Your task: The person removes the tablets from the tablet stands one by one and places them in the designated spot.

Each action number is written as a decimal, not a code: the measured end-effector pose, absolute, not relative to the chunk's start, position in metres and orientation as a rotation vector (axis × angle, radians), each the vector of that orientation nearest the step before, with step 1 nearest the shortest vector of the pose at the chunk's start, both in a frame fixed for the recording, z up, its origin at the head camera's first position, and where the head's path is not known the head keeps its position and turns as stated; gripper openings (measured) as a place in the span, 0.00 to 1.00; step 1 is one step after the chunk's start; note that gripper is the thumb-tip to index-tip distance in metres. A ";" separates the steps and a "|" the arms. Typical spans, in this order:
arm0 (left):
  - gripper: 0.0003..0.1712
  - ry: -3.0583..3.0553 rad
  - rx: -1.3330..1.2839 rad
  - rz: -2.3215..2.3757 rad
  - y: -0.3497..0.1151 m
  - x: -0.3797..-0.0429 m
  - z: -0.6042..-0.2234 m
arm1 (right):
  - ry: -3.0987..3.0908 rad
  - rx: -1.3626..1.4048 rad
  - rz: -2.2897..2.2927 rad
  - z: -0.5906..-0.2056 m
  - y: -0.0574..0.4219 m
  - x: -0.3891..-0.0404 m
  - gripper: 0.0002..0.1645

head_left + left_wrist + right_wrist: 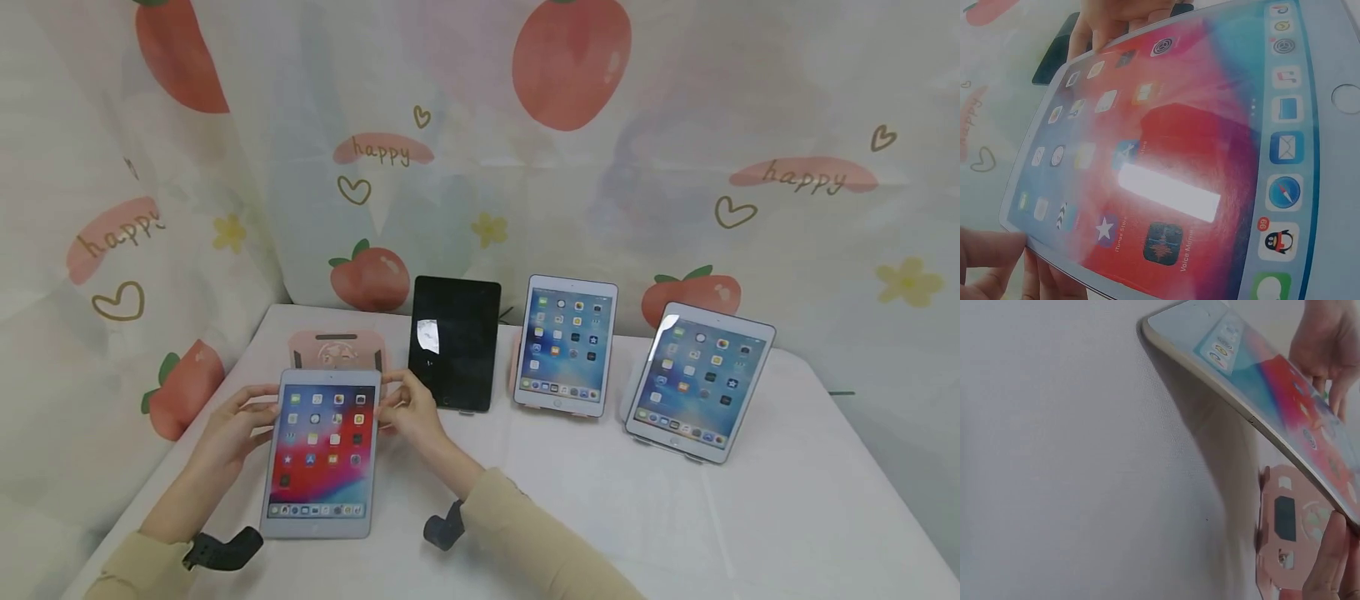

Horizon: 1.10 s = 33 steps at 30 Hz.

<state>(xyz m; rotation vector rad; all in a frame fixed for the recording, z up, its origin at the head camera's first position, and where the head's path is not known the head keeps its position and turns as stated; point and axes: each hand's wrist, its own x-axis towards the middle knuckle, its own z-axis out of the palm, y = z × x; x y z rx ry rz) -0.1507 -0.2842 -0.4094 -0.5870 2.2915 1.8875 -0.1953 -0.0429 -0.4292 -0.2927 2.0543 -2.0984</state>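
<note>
A white-framed tablet (318, 454) with a lit red and blue home screen is held between both hands at the left of the table. My left hand (238, 425) grips its upper left edge, thumb and fingers at the corner in the left wrist view. On the opposite edge, near the top, my right hand (411, 408) pinches the tablet. The tablet is tilted, and in the right wrist view its side stands off the cloth with a shadow below. Just behind it lies a pink tablet stand (337, 346), partly hidden by the tablet.
Right of the hands, a black tablet (468, 346) with a dark screen leans upright. Two more white tablets with lit screens, one in the middle (566, 346) and one at the right (701, 383), stand propped on holders. A white cloth (585, 508) covers the table; a printed curtain hangs behind.
</note>
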 end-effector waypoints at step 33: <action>0.28 2.316 -0.568 1.566 -0.292 -0.155 -0.437 | 2.102 -0.150 -1.836 -0.454 -0.046 -0.185 0.23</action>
